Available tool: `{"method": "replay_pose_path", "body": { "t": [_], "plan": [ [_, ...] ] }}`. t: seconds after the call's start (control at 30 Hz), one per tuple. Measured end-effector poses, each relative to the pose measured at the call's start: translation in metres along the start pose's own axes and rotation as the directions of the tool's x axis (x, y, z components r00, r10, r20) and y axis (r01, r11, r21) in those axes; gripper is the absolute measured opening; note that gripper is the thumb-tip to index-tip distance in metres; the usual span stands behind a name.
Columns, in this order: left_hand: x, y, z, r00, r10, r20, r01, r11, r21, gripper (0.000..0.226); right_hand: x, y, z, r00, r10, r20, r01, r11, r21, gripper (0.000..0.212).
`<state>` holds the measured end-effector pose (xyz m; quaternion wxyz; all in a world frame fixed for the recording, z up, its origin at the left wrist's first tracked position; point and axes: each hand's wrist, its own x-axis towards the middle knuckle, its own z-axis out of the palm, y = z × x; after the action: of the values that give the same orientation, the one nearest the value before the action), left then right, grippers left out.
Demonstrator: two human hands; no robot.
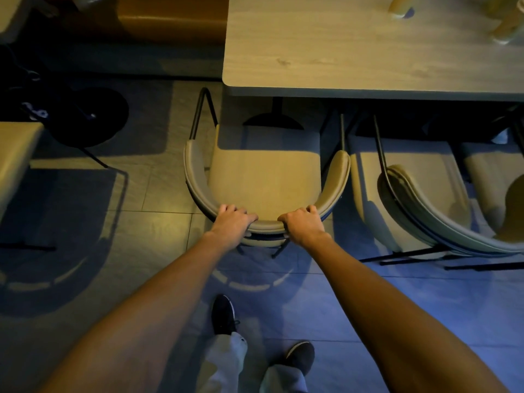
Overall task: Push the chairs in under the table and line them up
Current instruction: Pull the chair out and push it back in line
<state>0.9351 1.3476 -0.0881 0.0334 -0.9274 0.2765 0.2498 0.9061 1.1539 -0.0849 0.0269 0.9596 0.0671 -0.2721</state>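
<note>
The curved backrest of a beige padded chair with a black metal frame (pixel 263 177) is gripped at its near edge by the left hand (pixel 232 222) and the right hand (pixel 303 224), set slightly apart, fingers curled over the rim. The seat's far edge lies just under the near left corner of the pale wood-grain table (pixel 354 52). A second matching beige chair (pixel 419 199) is seen just right, angled, partly beneath the table.

Tan chairs (pixel 265 180), pale woodgrain table (pixel 354 43), seemingly grey floor tiles (pixel 158 225).
</note>
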Motion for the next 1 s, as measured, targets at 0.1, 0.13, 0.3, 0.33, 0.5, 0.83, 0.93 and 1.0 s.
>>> {"method": "replay_pose_path", "body": {
  "t": [0.1,0.13,0.3,0.33,0.5,0.83,0.93,1.0],
  "plan": [
    [-0.003,0.015,0.001,1.000,-0.019,0.008,0.019,1.000,-0.012,0.040,-0.008,0.010,0.006,1.000,-0.008,-0.017,0.008,1.000,-0.016,0.029],
    [-0.003,0.019,0.001,1.000,-0.024,0.010,0.024,1.000,-0.017,0.041,-0.011,0.012,0.008,1.000,-0.012,-0.022,0.011,1.000,-0.020,0.029],
    [-0.008,0.040,0.004,0.998,-0.058,0.018,0.059,0.998,-0.025,0.043,-0.023,0.024,0.016,0.999,-0.031,-0.044,0.030,0.999,-0.034,0.029],
    [-0.009,0.044,0.005,0.998,-0.063,0.013,0.063,0.998,-0.026,0.043,-0.025,0.026,0.018,0.998,-0.035,-0.051,0.033,0.999,-0.037,0.029],
    [-0.014,0.060,0.010,0.997,-0.078,0.001,0.078,0.996,-0.046,0.042,-0.036,0.036,0.026,0.997,-0.056,-0.058,0.053,0.997,-0.057,0.028],
    [-0.013,0.071,0.012,0.997,-0.078,-0.002,0.078,0.996,-0.044,0.043,-0.042,0.044,0.033,0.996,-0.057,-0.073,0.054,0.997,-0.053,0.028],
    [-0.010,0.073,0.011,0.996,-0.084,0.003,0.084,0.995,-0.045,0.044,-0.042,0.047,0.033,0.995,-0.064,-0.078,0.059,0.996,-0.062,0.028],
    [-0.010,0.074,0.012,0.997,-0.080,0.000,0.080,0.996,-0.038,0.044,-0.043,0.049,0.033,0.995,-0.065,-0.074,0.060,0.996,-0.068,0.029]
  ]
}}
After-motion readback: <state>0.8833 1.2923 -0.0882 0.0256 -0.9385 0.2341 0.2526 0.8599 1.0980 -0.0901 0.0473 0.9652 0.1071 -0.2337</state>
